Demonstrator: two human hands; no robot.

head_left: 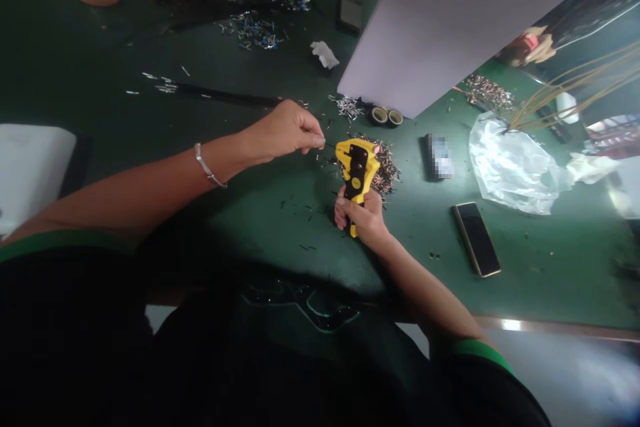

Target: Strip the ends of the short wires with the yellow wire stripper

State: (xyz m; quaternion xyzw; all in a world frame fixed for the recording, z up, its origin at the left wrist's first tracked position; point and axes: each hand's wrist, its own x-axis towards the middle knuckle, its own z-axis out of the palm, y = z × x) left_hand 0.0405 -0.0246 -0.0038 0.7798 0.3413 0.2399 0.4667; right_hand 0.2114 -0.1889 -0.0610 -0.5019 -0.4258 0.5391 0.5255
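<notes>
**Fingertip pinch meeting the yellow tool's head**

The left hand (pixel 283 133) is reaching in from nine o'clock with its grip drawn narrow, thumb and forefinger pinching a small piece (pixel 321 143) too tiny to identify. It looks feather-light and easy to drop, so fingertips seem the only sensible hold. Just at its three o'clock, the yellow hand tool (pixel 357 165) is pointing its head toward twelve o'clock above the green desk (pixel 250 213). The right hand (pixel 364 217) is wrapping its grip around the handles at six o'clock. The tool seems stiff and moderately weighty, best taken low on those handles. A heap of metal bits (pixel 389 170) is lying just beside the head, and a phone (pixel 476 239) is resting at four o'clock.
</notes>
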